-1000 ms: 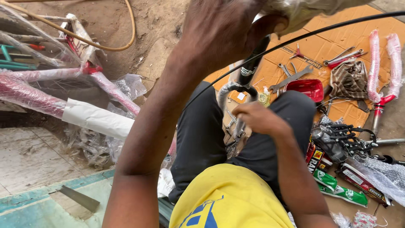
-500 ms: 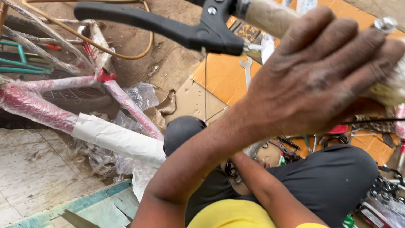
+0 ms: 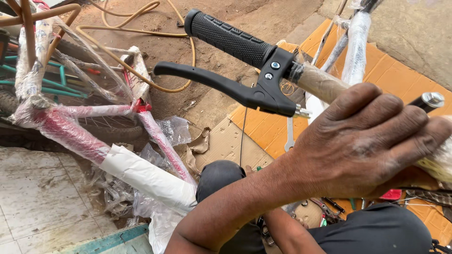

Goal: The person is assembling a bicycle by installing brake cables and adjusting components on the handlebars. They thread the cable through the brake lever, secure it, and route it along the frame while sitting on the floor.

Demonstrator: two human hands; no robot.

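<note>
Compared with a moment ago, the handlebar (image 3: 325, 84) sits lower in view with its black grip (image 3: 230, 38) and brake lever (image 3: 226, 84) fully exposed, left hand (image 3: 372, 141) clamped around it; right hand hidden, state undeterminable.

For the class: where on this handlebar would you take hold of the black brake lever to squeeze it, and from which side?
Grip the brake lever near its free curved tip, fingers coming from below and wrapping toward the ribbed rubber grip above. The blade runs alongside the grip and pivots at the clamp, so the tip probably gives most leverage.
</note>
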